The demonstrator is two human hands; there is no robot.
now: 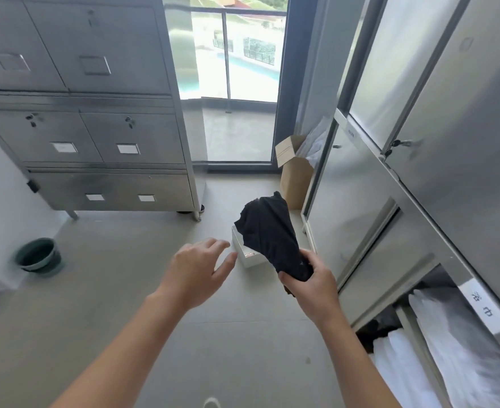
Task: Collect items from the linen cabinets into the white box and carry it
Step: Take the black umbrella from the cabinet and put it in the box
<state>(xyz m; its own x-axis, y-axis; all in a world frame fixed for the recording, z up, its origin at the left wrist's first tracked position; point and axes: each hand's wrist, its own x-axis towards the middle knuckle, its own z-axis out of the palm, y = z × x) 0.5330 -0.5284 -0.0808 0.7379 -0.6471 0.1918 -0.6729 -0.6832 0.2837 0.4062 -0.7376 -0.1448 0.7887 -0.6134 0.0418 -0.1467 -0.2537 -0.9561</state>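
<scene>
One head-worn wide-angle camera looks forward and down. It faces the floor (95, 290) between steel cabinets (95, 136), toward the window (251, 54).

Most of the white box (250, 260) on the floor is hidden behind the black cloth (268, 231). Only its left wall and near corner are seen, and its contents cannot be told. The lower end of the cloth is covered by the fingers of the right hand (310, 278) that grips it. The paper labels (128, 148) on the left cabinet (95, 83) are too small to be read. The green bucket (38, 256) near the floor's left edge is blurred. The cardboard box (296, 178) is partly hidden by the open door (349, 187) of the right cabinet (455, 128). The white linen (463, 348) in the lower compartment is cut off by the right and bottom edges. A pale rounded thing (212, 403) is cut off by the bottom edge and cannot be identified.
</scene>
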